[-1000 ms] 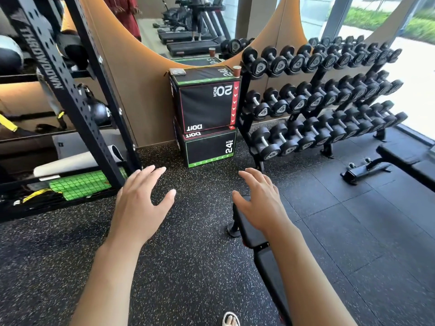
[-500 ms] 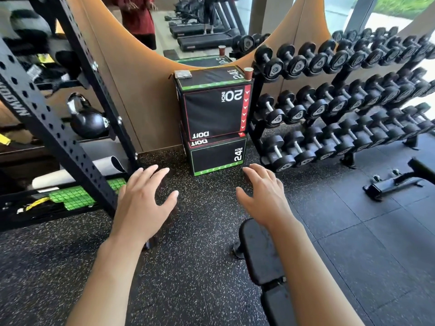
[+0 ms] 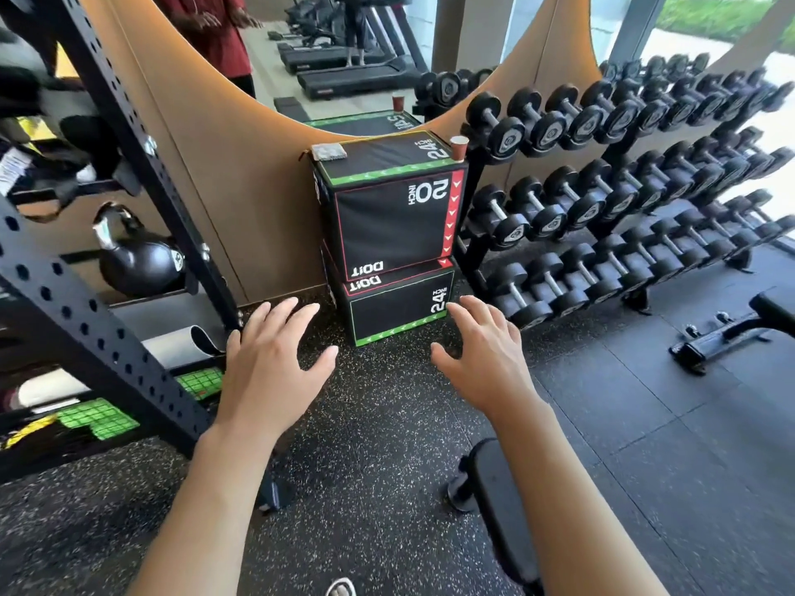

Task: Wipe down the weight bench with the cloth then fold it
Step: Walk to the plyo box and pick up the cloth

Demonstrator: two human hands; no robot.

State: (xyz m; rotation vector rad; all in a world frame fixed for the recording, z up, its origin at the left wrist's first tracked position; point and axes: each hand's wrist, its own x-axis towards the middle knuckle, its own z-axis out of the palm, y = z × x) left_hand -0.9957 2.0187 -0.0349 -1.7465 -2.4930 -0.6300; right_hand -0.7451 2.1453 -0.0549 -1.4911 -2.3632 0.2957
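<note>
A gym floor (image 3: 365, 423) of black rubber with tiny pale specks, and two bare hands held out over it.

The left hand (image 3: 266, 367) and the right hand (image 3: 486, 363) are both open, palms down, fingers spread, and they hold nothing. The weight bench (image 3: 499, 505) has a smooth, rounded black pad; its end shows low down, just under the right arm. On top of two stacked square black boxes (image 3: 391, 234) with green and red edges lies a small flat gray thing (image 3: 329, 151) that may be the cloth, but I cannot tell. A brown paper cup (image 3: 459, 147) stands on the far corner. Rows of round black dumbbells (image 3: 602, 200) with shiny metal handles fill a rack on the right. A fat, shiny kettlebell (image 3: 137, 260) sits behind a black metal frame (image 3: 107, 329) full of holes.
</note>
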